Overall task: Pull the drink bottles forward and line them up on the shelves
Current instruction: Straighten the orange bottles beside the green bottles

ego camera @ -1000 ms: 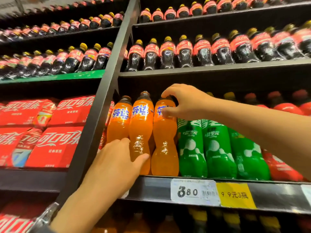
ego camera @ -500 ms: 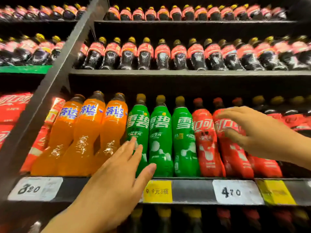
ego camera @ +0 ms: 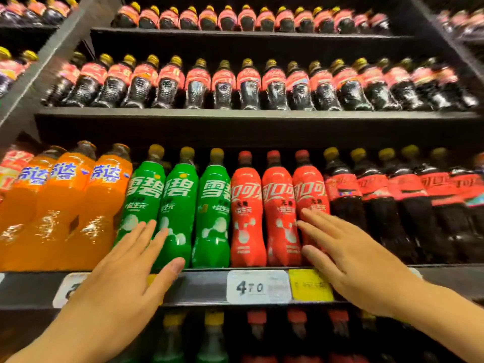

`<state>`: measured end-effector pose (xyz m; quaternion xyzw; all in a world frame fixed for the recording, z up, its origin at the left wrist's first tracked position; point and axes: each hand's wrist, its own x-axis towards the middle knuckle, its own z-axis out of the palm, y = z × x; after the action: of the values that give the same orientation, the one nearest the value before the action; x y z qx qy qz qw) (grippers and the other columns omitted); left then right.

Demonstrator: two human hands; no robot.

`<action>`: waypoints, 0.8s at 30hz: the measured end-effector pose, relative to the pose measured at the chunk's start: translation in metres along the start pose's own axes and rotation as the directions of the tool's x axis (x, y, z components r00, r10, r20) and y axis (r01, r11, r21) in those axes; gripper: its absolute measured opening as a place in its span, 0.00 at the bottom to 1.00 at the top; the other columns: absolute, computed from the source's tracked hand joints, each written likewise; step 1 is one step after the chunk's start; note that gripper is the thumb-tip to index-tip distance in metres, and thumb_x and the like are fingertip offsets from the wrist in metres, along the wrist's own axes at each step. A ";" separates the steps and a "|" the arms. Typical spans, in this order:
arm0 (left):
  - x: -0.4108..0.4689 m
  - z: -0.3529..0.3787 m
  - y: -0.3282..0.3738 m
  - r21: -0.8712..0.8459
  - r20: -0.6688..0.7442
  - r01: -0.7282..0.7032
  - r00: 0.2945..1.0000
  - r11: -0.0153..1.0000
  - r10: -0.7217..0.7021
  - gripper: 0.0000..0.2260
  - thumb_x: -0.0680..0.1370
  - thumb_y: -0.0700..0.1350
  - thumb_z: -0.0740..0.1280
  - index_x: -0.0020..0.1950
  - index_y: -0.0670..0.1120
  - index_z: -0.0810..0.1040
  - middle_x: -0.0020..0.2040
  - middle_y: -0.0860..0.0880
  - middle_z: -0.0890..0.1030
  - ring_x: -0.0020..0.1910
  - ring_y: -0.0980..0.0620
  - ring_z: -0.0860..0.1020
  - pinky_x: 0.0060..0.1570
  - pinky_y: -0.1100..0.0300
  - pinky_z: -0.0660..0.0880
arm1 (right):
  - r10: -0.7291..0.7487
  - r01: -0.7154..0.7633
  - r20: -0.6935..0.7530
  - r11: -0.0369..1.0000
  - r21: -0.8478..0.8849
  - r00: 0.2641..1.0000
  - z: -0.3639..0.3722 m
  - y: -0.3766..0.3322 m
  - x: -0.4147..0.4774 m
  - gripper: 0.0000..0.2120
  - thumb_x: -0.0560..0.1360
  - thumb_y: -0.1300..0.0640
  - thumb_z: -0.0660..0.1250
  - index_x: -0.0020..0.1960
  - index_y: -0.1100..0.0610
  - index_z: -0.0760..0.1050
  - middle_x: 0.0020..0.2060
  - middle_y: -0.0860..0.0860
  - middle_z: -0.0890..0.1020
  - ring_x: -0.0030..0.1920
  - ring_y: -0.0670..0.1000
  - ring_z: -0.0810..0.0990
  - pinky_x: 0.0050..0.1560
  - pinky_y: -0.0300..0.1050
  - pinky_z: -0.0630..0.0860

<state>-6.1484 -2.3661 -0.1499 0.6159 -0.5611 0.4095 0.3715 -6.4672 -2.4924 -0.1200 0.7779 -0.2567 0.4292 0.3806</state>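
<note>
Bright, saturated light on the bottle fronts; glare spots on the orange bottles; shelf recesses dark; motion blur throughout; wide-angle bending at the edges; price tag smeared

Left hand and right hand, both forward, fingers straight.

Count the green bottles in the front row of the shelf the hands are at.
3: left green bottle beside the orange ones, middle green bottle, right green bottle beside the red. More may stand hidden behind.
</note>
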 end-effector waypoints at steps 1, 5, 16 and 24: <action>0.000 0.003 0.006 0.034 -0.005 0.007 1.000 0.999 -0.007 0.40 0.68 0.74 0.32 0.77 0.58 0.44 0.76 0.60 0.41 0.74 0.63 0.36 0.72 0.63 0.40 | -0.010 0.010 -0.001 1.000 -0.001 1.000 0.001 -0.004 -0.001 0.32 0.76 0.34 0.38 0.76 0.45 0.54 0.76 0.41 0.50 0.75 0.40 0.45 0.75 0.39 0.46; 0.003 0.001 0.038 0.023 -0.057 -0.030 0.998 0.999 0.032 0.34 0.73 0.70 0.35 0.77 0.60 0.44 0.76 0.62 0.38 0.74 0.64 0.36 0.73 0.62 0.41 | -0.010 0.020 -0.098 0.994 0.107 0.995 0.004 -0.034 0.015 0.26 0.78 0.38 0.48 0.70 0.48 0.68 0.72 0.43 0.65 0.71 0.46 0.61 0.69 0.48 0.62; 0.010 0.002 0.059 0.107 0.082 -0.276 0.960 0.955 0.269 0.34 0.75 0.67 0.35 0.78 0.54 0.48 0.77 0.62 0.40 0.74 0.65 0.37 0.74 0.60 0.38 | 0.144 -0.153 0.053 0.956 0.251 0.988 -0.016 -0.070 0.191 0.27 0.73 0.48 0.64 0.69 0.58 0.68 0.64 0.57 0.75 0.63 0.59 0.73 0.60 0.47 0.72; 0.008 -0.001 0.048 0.012 0.076 -0.302 0.951 0.953 0.300 0.37 0.73 0.69 0.35 0.78 0.55 0.49 0.77 0.62 0.41 0.74 0.66 0.38 0.73 0.64 0.38 | 0.278 -0.291 0.086 0.913 0.285 0.957 -0.017 -0.080 0.209 0.23 0.68 0.48 0.70 0.58 0.59 0.75 0.51 0.54 0.80 0.48 0.55 0.78 0.41 0.42 0.73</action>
<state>-6.1963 -2.3725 -0.1425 0.5422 -0.6566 0.4452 0.2769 -6.3123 -2.4480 0.0368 0.7893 -0.3086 0.4963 0.1883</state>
